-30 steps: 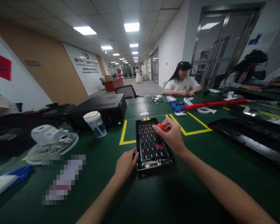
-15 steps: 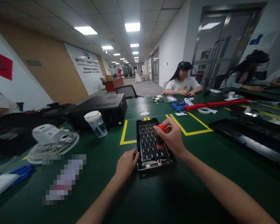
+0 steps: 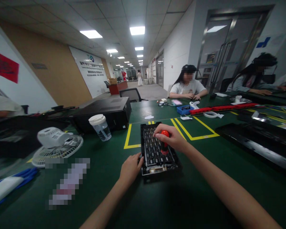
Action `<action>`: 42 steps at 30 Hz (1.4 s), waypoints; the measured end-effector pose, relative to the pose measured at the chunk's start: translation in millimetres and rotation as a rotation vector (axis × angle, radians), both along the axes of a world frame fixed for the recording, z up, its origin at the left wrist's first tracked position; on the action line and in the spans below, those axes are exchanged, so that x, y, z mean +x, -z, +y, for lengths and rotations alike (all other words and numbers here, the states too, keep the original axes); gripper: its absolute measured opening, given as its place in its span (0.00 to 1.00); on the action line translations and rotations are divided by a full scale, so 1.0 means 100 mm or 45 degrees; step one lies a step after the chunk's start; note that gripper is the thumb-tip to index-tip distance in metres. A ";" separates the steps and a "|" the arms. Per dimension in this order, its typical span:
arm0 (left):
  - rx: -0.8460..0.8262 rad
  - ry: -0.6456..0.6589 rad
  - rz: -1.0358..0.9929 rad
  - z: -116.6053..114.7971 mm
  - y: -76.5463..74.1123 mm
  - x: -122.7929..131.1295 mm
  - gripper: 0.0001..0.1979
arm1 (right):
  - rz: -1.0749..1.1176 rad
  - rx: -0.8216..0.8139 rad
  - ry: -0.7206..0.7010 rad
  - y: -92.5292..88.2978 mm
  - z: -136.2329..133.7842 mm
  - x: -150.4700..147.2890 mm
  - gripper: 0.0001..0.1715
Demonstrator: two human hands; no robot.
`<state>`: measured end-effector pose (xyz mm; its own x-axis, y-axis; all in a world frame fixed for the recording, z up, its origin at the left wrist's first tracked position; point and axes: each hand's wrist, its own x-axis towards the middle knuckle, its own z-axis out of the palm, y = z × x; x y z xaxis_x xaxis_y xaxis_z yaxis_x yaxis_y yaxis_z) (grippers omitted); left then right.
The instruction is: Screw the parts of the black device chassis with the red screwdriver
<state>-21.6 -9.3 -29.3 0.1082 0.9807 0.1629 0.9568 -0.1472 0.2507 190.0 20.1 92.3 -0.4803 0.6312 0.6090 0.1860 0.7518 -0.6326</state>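
A black rectangular casing point(image 3: 154, 149) with a honeycomb grid inside lies on the green table point(image 3: 157, 203) in front of me. My right hand point(image 3: 173, 140) is closed around the top of a red and black screwdriver point(image 3: 164, 143), which stands upright with its tip down in the casing. My left hand point(image 3: 131, 168) rests against the casing's near left edge, fingers curled on its rim.
A black computer case point(image 3: 105, 113), a lidded plastic cup point(image 3: 100, 127) and a white desk fan point(image 3: 58, 144) sit to the left. Yellow tape lines point(image 3: 193, 127) mark the table. Black panels point(image 3: 257, 140) lie right. Other people sit at the far side, by a blue box point(image 3: 184, 109).
My right hand has turned on the screwdriver's handle, fingers now wrapped over its red top. The camera tilted slightly down. My left hand has stayed at the casing's edge.
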 end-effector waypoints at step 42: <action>0.034 0.014 0.026 0.01 0.03 0.00 0.20 | 0.549 -1.067 -1.328 0.33 0.51 -0.03 0.19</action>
<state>-22.0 -8.4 -32.6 0.1221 0.9748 0.1865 0.9600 -0.1638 0.2273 187.1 71.2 59.5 -0.8209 0.3491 0.4519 -0.5368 -0.2019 -0.8192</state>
